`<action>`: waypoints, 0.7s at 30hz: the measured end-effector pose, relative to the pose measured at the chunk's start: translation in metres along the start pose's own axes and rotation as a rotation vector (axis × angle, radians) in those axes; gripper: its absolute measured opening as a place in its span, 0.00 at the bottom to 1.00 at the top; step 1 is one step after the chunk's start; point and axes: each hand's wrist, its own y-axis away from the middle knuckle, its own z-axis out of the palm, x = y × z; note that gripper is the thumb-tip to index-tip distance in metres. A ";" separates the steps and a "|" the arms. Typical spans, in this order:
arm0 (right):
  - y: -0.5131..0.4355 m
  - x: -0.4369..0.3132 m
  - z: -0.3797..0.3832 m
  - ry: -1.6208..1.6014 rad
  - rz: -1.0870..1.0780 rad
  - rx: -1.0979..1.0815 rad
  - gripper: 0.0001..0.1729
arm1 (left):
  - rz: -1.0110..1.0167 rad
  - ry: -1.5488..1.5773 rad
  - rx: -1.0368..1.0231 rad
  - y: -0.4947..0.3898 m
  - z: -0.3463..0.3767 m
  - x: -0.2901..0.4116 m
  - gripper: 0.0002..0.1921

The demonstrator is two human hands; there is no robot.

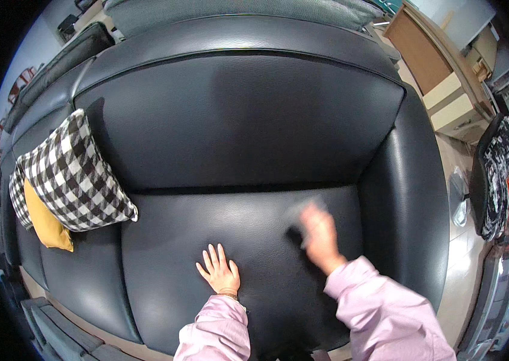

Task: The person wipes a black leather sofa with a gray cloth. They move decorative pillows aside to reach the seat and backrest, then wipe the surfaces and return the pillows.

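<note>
Before me is a black leather sofa (245, 216). My left hand (219, 272) lies flat on its seat cushion, palm down with the fingers spread, holding nothing. Over the right part of the same cushion is my right hand (320, 234), blurred. A pale greyish thing, perhaps a cloth, blurs at its fingers; its exact kind cannot be told. The black sofa backrest (245, 122) rises beyond both hands, and the right armrest (410, 203) stands to the right of my right hand.
Black-and-white checked cushions (71, 176) and a yellow cushion (46, 221) lie at the left. Beyond the armrest are a wooden cabinet (430, 58), a chair with a patterned black-and-white seat (498, 176) and a clear plastic bag (459, 198). A grey sofa (64, 329) shows at bottom left.
</note>
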 end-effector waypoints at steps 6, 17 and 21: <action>-0.214 0.126 -0.120 -0.117 0.584 0.963 0.33 | 0.009 0.069 -0.012 0.001 0.006 0.019 0.34; -0.249 -0.066 0.103 0.434 -0.705 0.009 0.26 | 0.014 0.088 -0.015 -0.002 0.004 0.019 0.32; -0.237 0.000 0.016 0.475 -0.379 0.055 0.33 | -0.001 0.008 -0.008 0.002 -0.003 -0.009 0.32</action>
